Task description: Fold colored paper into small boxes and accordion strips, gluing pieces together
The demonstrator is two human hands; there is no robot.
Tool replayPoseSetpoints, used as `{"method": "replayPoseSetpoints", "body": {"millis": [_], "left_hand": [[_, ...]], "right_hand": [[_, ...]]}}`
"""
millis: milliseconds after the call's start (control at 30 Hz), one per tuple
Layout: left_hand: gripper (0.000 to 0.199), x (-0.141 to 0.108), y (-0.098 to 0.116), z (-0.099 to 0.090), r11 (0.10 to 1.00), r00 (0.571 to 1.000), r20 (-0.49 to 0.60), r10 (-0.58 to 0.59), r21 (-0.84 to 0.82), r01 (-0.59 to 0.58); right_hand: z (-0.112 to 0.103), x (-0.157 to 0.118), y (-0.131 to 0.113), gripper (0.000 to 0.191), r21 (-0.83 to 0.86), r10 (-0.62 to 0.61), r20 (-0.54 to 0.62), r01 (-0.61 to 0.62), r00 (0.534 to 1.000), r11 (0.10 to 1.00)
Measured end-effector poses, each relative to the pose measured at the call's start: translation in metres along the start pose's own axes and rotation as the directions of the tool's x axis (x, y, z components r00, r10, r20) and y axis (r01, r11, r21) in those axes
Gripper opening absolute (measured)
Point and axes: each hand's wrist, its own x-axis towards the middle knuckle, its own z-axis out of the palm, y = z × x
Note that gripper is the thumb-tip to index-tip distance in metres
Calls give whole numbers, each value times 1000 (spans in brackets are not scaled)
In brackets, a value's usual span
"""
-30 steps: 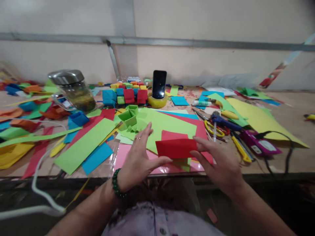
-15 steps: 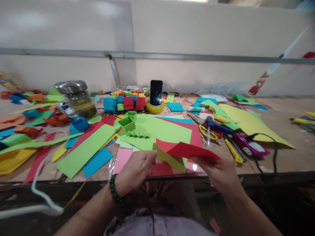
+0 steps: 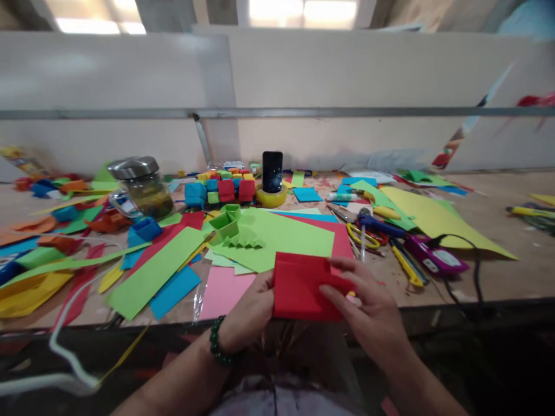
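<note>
A folded piece of red paper (image 3: 301, 289) is held up near the table's front edge, its broad face toward me. My left hand (image 3: 251, 309), with a green bead bracelet on the wrist, grips its left edge. On the right side, my right hand (image 3: 368, 303) has its thumb and fingers on the paper. Beyond it lies a large green sheet (image 3: 290, 234), with a green zigzag-folded strip (image 3: 243, 243) and green paper boxes (image 3: 225, 224) on its left part. Pink paper (image 3: 225, 289) lies left of the red piece.
A glass jar (image 3: 147, 193) stands at the back left. A phone (image 3: 272, 172) stands in a yellow tape roll (image 3: 271, 197). Scissors (image 3: 362, 236), a yellow cutter (image 3: 406, 266) and a purple device (image 3: 437, 257) with a cable lie to the right.
The red paper has turned from a slanted, edge-on pose to face me. My left hand has closed on its left side, and my right hand has moved left with it. The view has tilted up.
</note>
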Motion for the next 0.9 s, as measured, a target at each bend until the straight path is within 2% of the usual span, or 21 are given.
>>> {"method": "replayPoseSetpoints", "body": {"millis": [67,167,267,367,533,900], "left_hand": [[26,-4,0,2,999,999,16,29,33,-30],[22,-8,1,1,995,997,5,72,75,-72],[39,-8,0,1,996,997,-13,75,42,-75],[49,-6,1,1,994,997,-9,75,85,-74],[37,0,5,-1,966,989,-103,106,245,-79],[35,4,2,-5,976,991,-119,63,216,-36]], "right_hand": [[-2,5,1,19,62,107,-17,-106,994,992],[-1,7,2,27,228,282,97,-297,954,927],[0,6,0,33,286,391,95,-401,915,870],[1,5,-3,31,256,393,71,-398,917,881],[1,5,-6,27,228,369,64,-374,927,899],[0,3,-2,29,188,381,63,-386,922,903]]}}
